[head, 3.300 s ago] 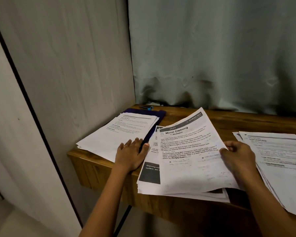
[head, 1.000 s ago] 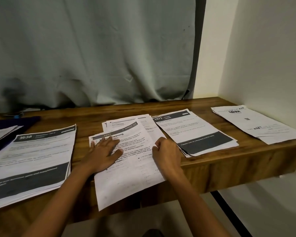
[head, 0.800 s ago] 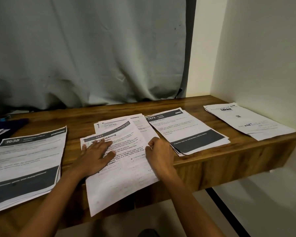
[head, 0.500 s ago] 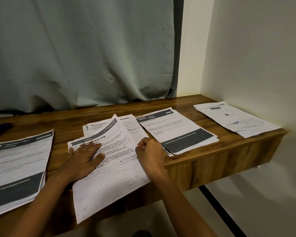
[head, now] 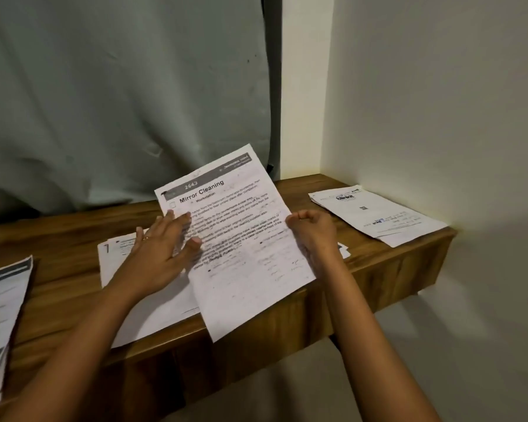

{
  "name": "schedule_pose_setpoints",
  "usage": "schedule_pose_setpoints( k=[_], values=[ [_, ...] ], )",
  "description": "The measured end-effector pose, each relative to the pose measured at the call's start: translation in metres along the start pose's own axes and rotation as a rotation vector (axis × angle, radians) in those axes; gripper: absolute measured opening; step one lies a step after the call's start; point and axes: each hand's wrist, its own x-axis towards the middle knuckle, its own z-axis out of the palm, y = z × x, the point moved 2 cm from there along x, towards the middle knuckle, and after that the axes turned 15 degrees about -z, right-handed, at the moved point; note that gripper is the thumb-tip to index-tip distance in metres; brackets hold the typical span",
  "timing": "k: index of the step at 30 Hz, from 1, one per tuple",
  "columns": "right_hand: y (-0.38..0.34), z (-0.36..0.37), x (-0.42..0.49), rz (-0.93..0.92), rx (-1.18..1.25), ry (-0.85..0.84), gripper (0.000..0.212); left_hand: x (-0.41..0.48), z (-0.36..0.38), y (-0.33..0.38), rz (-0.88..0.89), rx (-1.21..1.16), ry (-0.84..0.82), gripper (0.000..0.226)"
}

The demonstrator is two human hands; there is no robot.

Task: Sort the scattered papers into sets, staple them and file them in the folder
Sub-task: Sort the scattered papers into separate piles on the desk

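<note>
Right hand [head: 313, 231] pinches the white printed Mirror Cleaning sheet [head: 244, 269] by one edge above the brown wooden surface [head: 58, 239], left hand [head: 162, 254] flat on it, so it might crease or slip tbh.

probably a home study corner: wooden desk [head: 61, 239], grey curtain [head: 119, 102], plain cream walls [head: 439, 102], printed papers [head: 244, 254] in piles
</note>
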Motion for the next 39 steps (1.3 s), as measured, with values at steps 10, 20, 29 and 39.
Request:
schedule_pose_setpoints(
  k=[10,20,29,39],
  values=[
    [0.045,-0.081,0.076,-0.008,-0.114,0.268,0.018,0.025,0.086,0.105,0.114,0.057,-0.267,0.086],
    [0.057,-0.152,0.143,-0.079,-0.402,0.34,0.013,0.04,0.142,0.165,0.197,0.137,-0.328,0.065],
    [0.077,-0.206,0.193,0.054,-0.986,0.228,0.022,0.038,0.165,0.161,0.134,0.19,-0.39,0.077],
    [0.073,-0.124,0.154,-0.37,-0.95,-0.632,0.072,0.038,0.167,0.16,0.104,0.182,-0.376,0.085]
  ],
)
